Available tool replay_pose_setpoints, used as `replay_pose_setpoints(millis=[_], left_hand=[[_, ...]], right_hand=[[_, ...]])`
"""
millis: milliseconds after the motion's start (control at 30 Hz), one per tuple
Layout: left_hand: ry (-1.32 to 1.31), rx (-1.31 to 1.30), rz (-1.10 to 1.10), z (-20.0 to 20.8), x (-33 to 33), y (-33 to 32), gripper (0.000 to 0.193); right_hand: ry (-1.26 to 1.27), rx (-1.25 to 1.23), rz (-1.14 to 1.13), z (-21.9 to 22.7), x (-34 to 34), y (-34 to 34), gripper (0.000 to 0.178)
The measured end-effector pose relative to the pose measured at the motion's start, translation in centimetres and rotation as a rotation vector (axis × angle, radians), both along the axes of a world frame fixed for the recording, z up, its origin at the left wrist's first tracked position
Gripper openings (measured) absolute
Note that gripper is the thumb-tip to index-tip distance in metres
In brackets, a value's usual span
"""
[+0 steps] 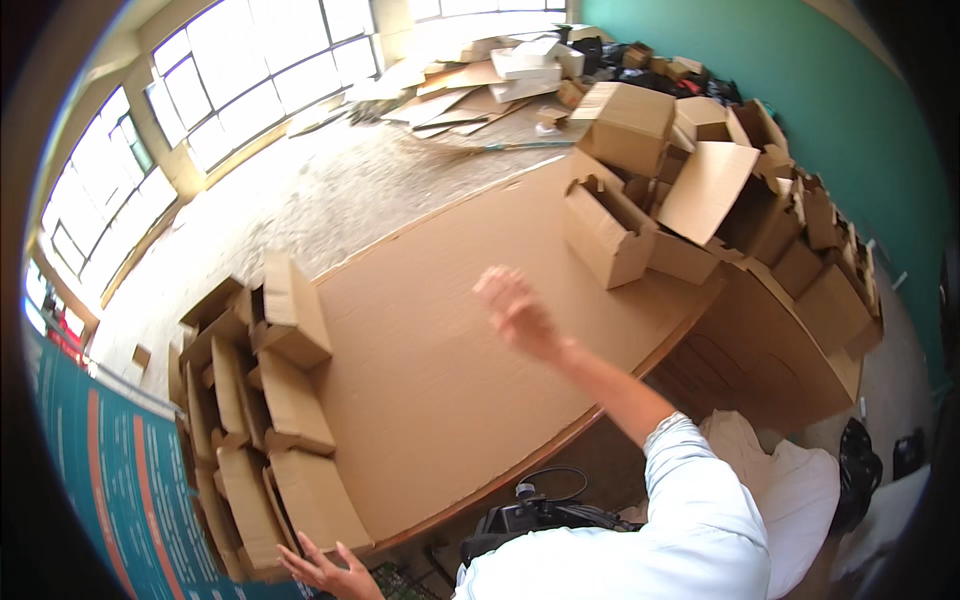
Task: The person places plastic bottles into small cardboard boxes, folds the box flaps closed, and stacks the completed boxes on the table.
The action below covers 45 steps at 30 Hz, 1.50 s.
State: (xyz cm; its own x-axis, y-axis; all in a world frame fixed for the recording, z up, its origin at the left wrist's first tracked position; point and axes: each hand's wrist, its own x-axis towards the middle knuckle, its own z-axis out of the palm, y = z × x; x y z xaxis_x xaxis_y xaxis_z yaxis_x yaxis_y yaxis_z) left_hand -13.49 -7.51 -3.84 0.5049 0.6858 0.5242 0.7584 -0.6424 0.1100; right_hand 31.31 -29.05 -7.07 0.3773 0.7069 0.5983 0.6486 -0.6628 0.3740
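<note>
flat cardboard tabletop [430, 380], angular open cartons [312, 490] beside spread left hand [328, 574]

Cardboard-covered table [460, 350], boxes [296, 398] at both ends

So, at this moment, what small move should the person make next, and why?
Probably bring the right hand over to the open carton at the left edge of the loose pile: the hand hangs over the brown sheet, seemingly holding nothing, and that carton is the pile's closest to it. The left hand is at the stacked cartons' near end, contact unclear.
</note>
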Motion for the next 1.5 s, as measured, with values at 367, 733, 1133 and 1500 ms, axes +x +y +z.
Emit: replay_pose_setpoints(millis=[367,733,1133,1500], left_hand=[[-0.065,-0.235,-0.231,1.3,8.1,-3.9,0.047],[-0.261,-0.290,-0.121,1.4,3.0,-5.0,0.029],[-0.463,-0.497,0.747,-7.1,-24.4,-10.4,0.026],[-0.021,-1.121,1.154,-25.3,-45.4,-9.3,0.048]], right_hand=[[0.715,0.115,-0.678,2.0,16.4,-19.8,0.043],[0.891,-0.095,0.169,4.3,1.9,-3.8,0.024],[0.937,-0.450,0.788,7.9,-14.9,6.8,0.020],[0.928,-0.473,0.663,5.7,-15.3,4.1,0.020]])
